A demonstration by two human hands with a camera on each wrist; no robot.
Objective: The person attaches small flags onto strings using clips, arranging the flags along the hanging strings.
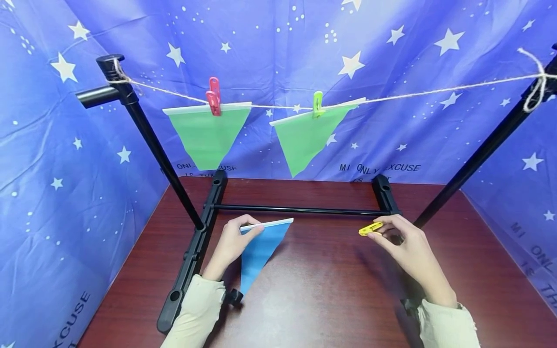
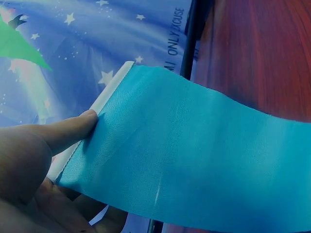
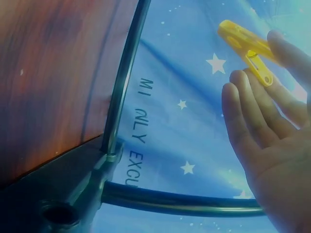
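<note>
My left hand (image 1: pixel 232 241) pinches the white top edge of a blue triangular pennant (image 1: pixel 262 249), thumb in front. The pennant hangs point down over the table, and in the left wrist view its blue cloth (image 2: pixel 170 150) spreads away from the thumb. Between thumb and fingers, my right hand (image 1: pixel 411 246) holds a yellow clothespin (image 1: pixel 371 229), seen side-on in the right wrist view. Above both hands runs a white string (image 1: pixel 413 93). A red clothespin (image 1: pixel 213 96) and a light green clothespin (image 1: pixel 318 104) each fix a green pennant (image 1: pixel 209 137) to it.
The string is tied to a slanting black post (image 1: pixel 152 145) at left and another post (image 1: pixel 478 154) at right. Their frame's black feet (image 1: pixel 191 261) and a crossbar (image 1: pixel 300 210) rest on the reddish-brown table (image 1: pixel 330 290). A starry blue curtain (image 1: pixel 270 53) surrounds it.
</note>
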